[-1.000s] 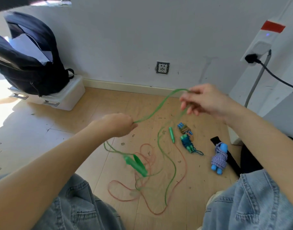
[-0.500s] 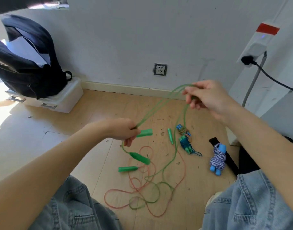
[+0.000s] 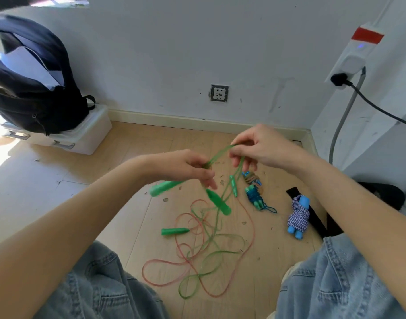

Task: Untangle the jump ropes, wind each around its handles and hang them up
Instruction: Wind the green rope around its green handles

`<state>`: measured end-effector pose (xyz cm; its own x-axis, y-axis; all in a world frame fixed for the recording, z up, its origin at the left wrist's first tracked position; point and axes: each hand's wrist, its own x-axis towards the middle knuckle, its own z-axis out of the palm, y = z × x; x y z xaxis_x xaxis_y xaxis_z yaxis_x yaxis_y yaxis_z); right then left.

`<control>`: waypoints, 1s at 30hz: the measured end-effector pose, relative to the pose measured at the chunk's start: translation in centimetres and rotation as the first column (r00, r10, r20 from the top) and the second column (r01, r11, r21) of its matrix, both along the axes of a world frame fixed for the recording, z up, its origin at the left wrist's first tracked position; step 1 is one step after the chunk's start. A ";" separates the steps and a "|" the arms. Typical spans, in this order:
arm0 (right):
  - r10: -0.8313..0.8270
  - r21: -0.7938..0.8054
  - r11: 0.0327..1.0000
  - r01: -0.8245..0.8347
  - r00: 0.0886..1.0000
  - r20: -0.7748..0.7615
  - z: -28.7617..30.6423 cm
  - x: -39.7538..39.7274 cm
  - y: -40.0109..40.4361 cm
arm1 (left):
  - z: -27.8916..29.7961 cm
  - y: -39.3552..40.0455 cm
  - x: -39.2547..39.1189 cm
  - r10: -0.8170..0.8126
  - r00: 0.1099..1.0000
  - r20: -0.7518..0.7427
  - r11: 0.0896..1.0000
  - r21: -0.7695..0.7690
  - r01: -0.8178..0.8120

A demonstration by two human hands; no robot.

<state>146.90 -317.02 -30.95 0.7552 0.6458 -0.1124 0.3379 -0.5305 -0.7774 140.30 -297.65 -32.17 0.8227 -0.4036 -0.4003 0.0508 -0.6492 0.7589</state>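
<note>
My left hand (image 3: 192,168) pinches a translucent green jump rope (image 3: 217,155) whose cord runs up to my right hand (image 3: 255,147), which pinches it between thumb and fingers. A green handle (image 3: 162,188) sticks out under my left hand, blurred. Another green handle (image 3: 218,202) hangs below it. Two more green handles (image 3: 174,231) (image 3: 233,186) lie on the floor. Green cord and a red cord (image 3: 183,264) lie tangled in loops on the floor between my knees.
Wound ropes lie on the floor at right: a brown and blue one (image 3: 251,177), a teal one (image 3: 255,196), a blue-white one (image 3: 298,214). A black strap (image 3: 312,217) lies beside them. A backpack (image 3: 34,88) sits on a white box (image 3: 82,137) at left. A wall socket (image 3: 218,93) is ahead.
My hands have come closer together, shortening the stretch of green rope between them. The green handle by my left hand has swung to the left. The floor loops have shifted.
</note>
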 end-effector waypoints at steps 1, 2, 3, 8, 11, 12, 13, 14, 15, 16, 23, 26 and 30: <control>-0.039 0.002 0.999 0.039 0.999 0.034 0.1 0.5 -0.4 | -0.1 0.1 -0.1 -0.016 0.999 -0.042 0.999 -0.042 0.014; -0.071 -0.013 0.997 0.072 0.996 0.061 0.0 0.8 -0.8 | -0.2 0.2 -0.1 -0.022 0.996 -0.084 0.996 -0.091 0.014; -0.097 -0.040 0.994 0.101 0.990 0.099 -0.1 1.0 -1.1 | -0.2 0.2 -0.2 -0.014 0.992 -0.122 0.991 -0.131 -0.002; -0.029 -0.328 0.936 0.123 0.960 0.280 -0.2 1.3 -2.0 | 0.1 0.3 -0.4 0.135 0.968 -0.212 0.975 -0.146 -0.167; 0.144 -0.338 0.934 -0.115 0.988 0.061 -0.2 0.0 -1.2 | 0.4 -0.1 -0.7 0.120 0.976 -0.183 0.981 -0.129 -0.144; 0.178 -0.275 0.946 -0.170 0.984 0.006 -0.2 -0.6 -0.7 | 0.5 -0.3 -0.7 0.086 0.986 -0.144 0.990 -0.101 -0.101; 0.210 -0.213 0.954 -0.211 0.977 -0.027 -0.3 -0.9 -0.2 | 0.5 -0.6 -0.8 0.054 0.993 -0.101 0.996 -0.065 -0.061; 0.218 -0.171 0.960 -0.222 0.975 -0.042 -0.4 -1.1 0.1 | 0.5 -0.9 -0.7 0.030 0.998 -0.063 0.999 -0.039 -0.033; 0.208 -0.148 0.966 -0.212 0.977 -0.045 -0.4 -1.1 0.4 | 0.5 -1.1 -0.7 0.028 0.999 -0.041 0.999 -0.028 -0.029; 0.196 -0.146 0.969 -0.199 0.980 -0.033 -0.5 -1.0 0.5 | 0.5 -1.3 -0.6 0.049 0.998 -0.032 0.999 -0.022 -0.049; 0.210 -0.163 0.965 -0.203 0.978 0.023 -0.9 -1.2 0.9 | 0.0 -1.3 -0.2 0.168 0.986 0.010 0.986 0.017 -0.169; 0.154 -0.175 0.975 -0.135 0.983 0.099 -0.5 -0.5 0.4 | -0.4 -0.9 -0.3 0.178 0.984 -0.009 0.984 0.005 -0.178; 0.083 -0.189 0.980 -0.060 0.990 0.116 -0.2 0.4 -0.8 | -0.6 0.1 -0.6 0.210 0.971 -0.115 0.978 0.030 -0.208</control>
<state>147.31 -317.85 -31.12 0.7231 0.6756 -0.1440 0.4669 -0.6317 -0.6188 139.73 -297.55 -32.75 0.8351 -0.2203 -0.5041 0.2742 -0.6278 0.7285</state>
